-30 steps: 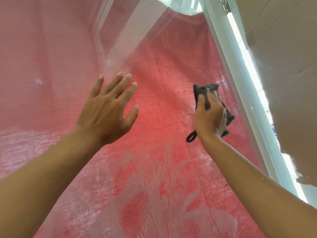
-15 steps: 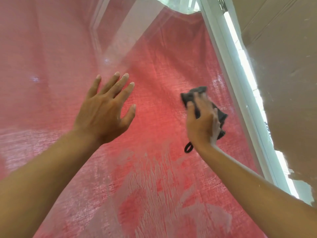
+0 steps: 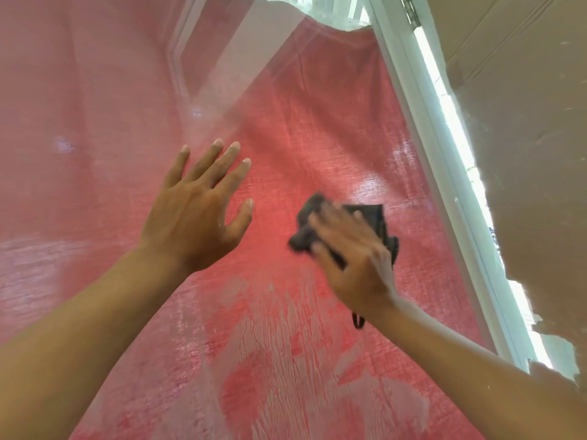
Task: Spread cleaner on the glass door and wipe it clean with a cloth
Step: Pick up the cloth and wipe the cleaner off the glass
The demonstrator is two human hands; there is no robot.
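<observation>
The glass door (image 3: pixel 320 122) fills the view, with a red woven fabric (image 3: pixel 79 128) behind it. Whitish cleaner streaks (image 3: pixel 286 360) cover the lower middle of the pane. My left hand (image 3: pixel 197 217) lies flat against the glass, fingers spread and straight. To its right, my right hand (image 3: pixel 355 268) holds a dark grey cloth (image 3: pixel 379 217) against the pane; it is blurred by motion. The cloth bunches out past the fingers at upper left, and its loop hangs below my wrist.
The door's white frame (image 3: pixel 422 128) runs diagonally down the right side, with a hinge at the top. Brown cardboard (image 3: pixel 524 138) with a torn edge covers the area right of the frame. Bright daylight shows through the gap between them.
My right hand has swept the cloth down and to the left across the glass, away from the frame. The left hand has stayed planted in the same spot.
</observation>
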